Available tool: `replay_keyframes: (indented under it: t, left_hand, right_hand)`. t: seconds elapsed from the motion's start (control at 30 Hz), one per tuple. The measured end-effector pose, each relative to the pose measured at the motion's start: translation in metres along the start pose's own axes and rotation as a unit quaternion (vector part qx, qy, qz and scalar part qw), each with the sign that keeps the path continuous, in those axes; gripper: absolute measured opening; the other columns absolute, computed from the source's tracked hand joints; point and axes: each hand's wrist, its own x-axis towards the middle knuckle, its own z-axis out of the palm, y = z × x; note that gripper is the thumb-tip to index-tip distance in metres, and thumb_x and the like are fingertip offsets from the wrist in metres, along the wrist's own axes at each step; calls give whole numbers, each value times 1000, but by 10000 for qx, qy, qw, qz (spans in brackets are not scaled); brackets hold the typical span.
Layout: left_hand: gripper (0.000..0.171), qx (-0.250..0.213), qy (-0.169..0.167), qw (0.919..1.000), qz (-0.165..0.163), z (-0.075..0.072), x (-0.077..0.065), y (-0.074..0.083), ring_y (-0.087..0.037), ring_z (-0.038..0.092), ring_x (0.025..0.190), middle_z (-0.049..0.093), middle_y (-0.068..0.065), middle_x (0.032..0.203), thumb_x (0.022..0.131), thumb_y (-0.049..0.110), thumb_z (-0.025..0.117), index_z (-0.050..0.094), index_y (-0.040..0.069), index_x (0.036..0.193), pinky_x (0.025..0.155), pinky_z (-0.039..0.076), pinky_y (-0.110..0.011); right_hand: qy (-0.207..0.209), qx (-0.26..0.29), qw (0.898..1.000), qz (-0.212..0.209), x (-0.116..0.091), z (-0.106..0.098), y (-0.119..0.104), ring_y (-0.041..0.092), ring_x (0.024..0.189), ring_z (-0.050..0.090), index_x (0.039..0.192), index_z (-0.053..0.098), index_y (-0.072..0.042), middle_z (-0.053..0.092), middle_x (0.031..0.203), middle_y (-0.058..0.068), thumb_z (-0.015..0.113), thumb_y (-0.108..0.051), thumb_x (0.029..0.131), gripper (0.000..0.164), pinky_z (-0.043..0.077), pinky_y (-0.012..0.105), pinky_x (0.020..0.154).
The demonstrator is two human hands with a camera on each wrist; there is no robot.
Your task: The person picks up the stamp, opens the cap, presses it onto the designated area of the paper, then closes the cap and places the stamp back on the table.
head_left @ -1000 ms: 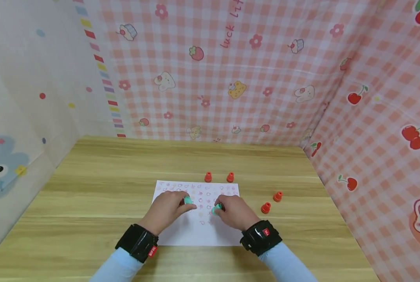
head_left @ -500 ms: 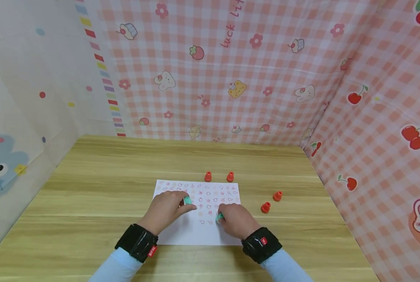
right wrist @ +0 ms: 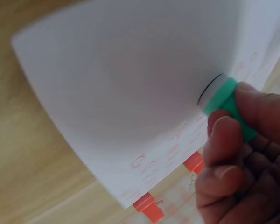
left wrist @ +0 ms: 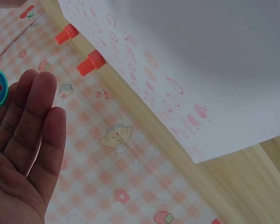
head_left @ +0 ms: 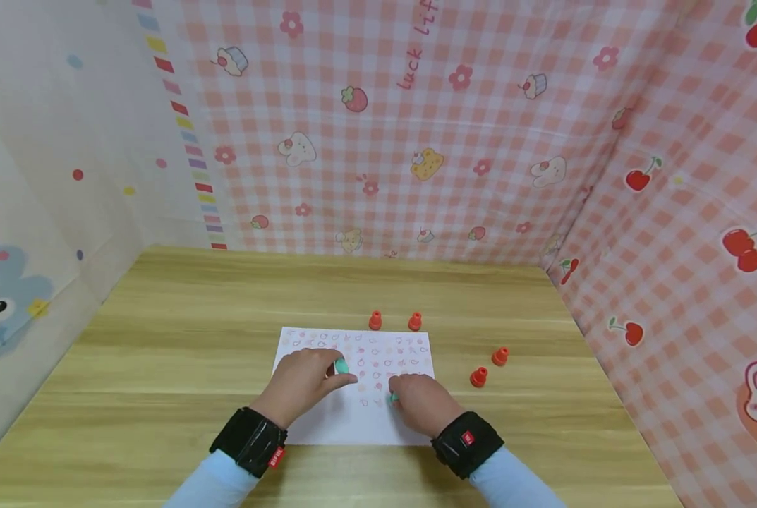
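On the table lies a white sheet of paper [head_left: 353, 427] with rows of small red, pink and pale orange stamped prints across its upper part. My right hand [head_left: 425, 403] pinches a green stamp [right wrist: 227, 99] between thumb and fingers, its pale rim right at the paper below the prints. To the left, my left hand [head_left: 298, 381] holds a small round green cap [head_left: 342, 365] above the sheet between thumb and index finger. The left wrist view catches this cap's round face with blue and red inside; the other fingers extend beside it.
Two red stamps [head_left: 375, 321] stand behind the paper's far edge. Two more red stamps [head_left: 500, 356] stand to its right. The wooden table [head_left: 181, 339] ends at a pink checkered cloth [head_left: 384, 127] behind and on the right, with a white cloth [head_left: 80, 212] on the left.
My right hand has moved slightly toward me with the green stamp and its knuckles have turned over it. The left hand stays almost still with the cap.
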Motion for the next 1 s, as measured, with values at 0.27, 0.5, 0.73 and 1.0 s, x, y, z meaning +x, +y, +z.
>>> replay_keyframes:
  t: [0.27,0.5,0.73,1.0]
  left_hand:
    - [29,37,1,10000,86,3,1,0,-4,43,50,51,12,54,75,48,73,64,20,70,47,38,-23]
    - [28,59,-50,9999,97,3,2,1,-4,43,50,51,11,54,75,46,74,65,19,70,46,37,-23]
    - [30,103,-155,9998,89,3,2,2,-4,43,50,50,12,55,76,49,72,65,20,72,46,36,-23]
    - [30,98,-202,9996,144,4,1,2,-4,43,50,51,11,55,76,48,72,66,18,74,46,37,-23]
  right_hand:
    - [194,-110,9989,-412,0,2,4,11,66,55,98,65,-10,71,84,2,69,-13,86,13,56,34,73]
    - [116,-91,9993,-330,-2,1,3,10,64,54,100,65,-11,72,84,2,69,-14,86,15,56,34,70]
    - [8,-140,9992,-378,0,-2,5,11,66,55,102,65,-12,73,87,2,70,-16,86,17,57,34,76]
    - [-129,-183,9990,-395,1,-2,3,12,62,52,100,65,-13,71,80,0,71,-15,85,16,55,32,70]
